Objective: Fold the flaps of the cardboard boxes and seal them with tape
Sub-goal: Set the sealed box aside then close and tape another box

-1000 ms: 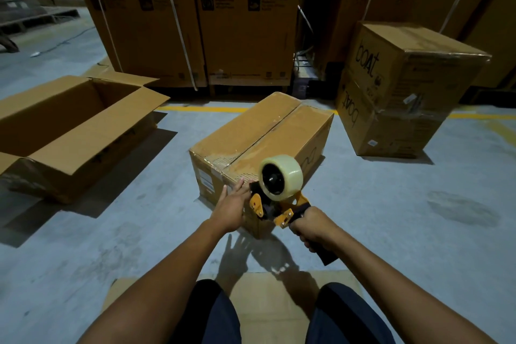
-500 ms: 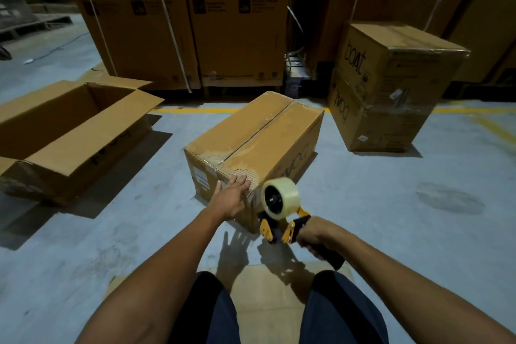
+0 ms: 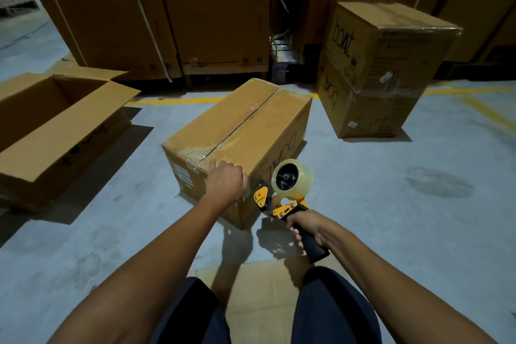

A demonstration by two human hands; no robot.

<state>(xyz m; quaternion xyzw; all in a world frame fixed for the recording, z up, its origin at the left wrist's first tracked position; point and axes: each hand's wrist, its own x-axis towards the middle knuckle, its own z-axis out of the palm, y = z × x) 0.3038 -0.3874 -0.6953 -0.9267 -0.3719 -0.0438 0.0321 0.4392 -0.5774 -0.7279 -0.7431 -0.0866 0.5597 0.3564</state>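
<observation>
Carton [image 3: 60, 134] open left, stacked boxes [image 3: 391, 64] right, tape dispenser [image 3: 288, 182] in right hand [image 3: 306, 225]

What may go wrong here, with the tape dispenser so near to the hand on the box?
1. The front of the tape dispenser, gripped by the right hand, hangs close to the left hand resting on the closed box; a quick swing might scrape it.
2. The tape looks wrinkled at the box's near edge, so the seal may lift there.

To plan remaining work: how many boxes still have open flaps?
1: the open cardboard box on the floor at left. The middle taped box is closed. More may lie outside the view.
</observation>
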